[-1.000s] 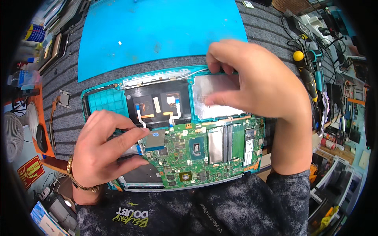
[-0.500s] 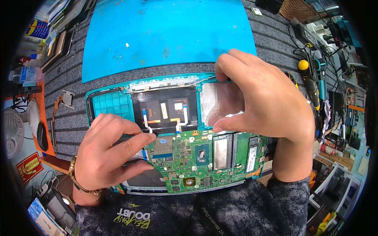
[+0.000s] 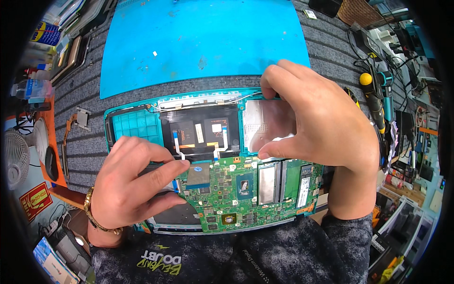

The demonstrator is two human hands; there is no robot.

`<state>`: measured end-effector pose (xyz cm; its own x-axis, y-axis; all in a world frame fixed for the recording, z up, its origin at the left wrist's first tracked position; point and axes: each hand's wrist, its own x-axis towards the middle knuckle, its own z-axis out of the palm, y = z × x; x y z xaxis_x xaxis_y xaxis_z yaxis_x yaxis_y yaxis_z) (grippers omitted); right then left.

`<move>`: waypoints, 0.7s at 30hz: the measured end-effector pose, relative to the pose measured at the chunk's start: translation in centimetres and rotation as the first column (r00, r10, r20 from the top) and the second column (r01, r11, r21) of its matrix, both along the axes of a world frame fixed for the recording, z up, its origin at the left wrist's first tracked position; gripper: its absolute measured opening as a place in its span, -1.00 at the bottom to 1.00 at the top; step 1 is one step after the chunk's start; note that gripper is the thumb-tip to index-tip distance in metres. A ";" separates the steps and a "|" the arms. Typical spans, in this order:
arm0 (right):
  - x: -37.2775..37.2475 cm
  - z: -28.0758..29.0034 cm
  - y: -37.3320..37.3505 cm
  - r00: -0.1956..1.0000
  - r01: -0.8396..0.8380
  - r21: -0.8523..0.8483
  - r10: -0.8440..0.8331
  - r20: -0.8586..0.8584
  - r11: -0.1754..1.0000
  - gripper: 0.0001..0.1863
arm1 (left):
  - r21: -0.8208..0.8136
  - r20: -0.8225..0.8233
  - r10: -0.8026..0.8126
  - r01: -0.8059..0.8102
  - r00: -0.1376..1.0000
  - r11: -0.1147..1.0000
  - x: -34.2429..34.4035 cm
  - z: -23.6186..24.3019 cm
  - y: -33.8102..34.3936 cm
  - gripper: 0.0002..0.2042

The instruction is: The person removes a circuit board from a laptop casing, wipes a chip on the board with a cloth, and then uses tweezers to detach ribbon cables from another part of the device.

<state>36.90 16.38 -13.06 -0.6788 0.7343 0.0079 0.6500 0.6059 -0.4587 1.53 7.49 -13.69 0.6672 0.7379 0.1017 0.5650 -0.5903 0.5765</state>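
An opened teal laptop base (image 3: 137, 125) lies in front of me, its inside facing up. A green motherboard (image 3: 222, 201) fills its near part, with a wide grey ribbon cable (image 3: 198, 175) and two narrow white flat cables (image 3: 221, 142) at its far edge. My left hand (image 3: 132, 182) is at the board's left side, index fingertip by the wide ribbon, thumb apart from it and nothing visible between them. My right hand (image 3: 321, 113) spans the silver bay (image 3: 265, 123), its thumb at the bay's near edge and fingers curled by the far rim, fingertips partly hidden.
A blue mat (image 3: 203, 42) lies beyond the laptop on a grey ribbed surface. Yellow-and-black screwdrivers (image 3: 373, 104) stand at right among cables. A small metal part with a copper strip (image 3: 78, 120) lies at left, near a white fan (image 3: 16, 161) and a water bottle (image 3: 30, 90).
The whole view has shifted slightly, moving the scene a few pixels to the right. Both hands keep their places and poses on the laptop.
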 end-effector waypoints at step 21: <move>0.8 -0.9 0.1 0.998 -0.018 0.021 0.019 -0.058 1.000 -0.33 | -0.008 -0.034 0.074 -0.074 0.997 0.997 0.1 -0.1 -0.8 -0.28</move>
<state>37.67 16.52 -14.00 -0.6900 0.7211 0.0631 0.6111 0.6271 -0.4830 1.60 6.74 -13.77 0.6135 0.7863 0.0730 0.6264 -0.5409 0.5613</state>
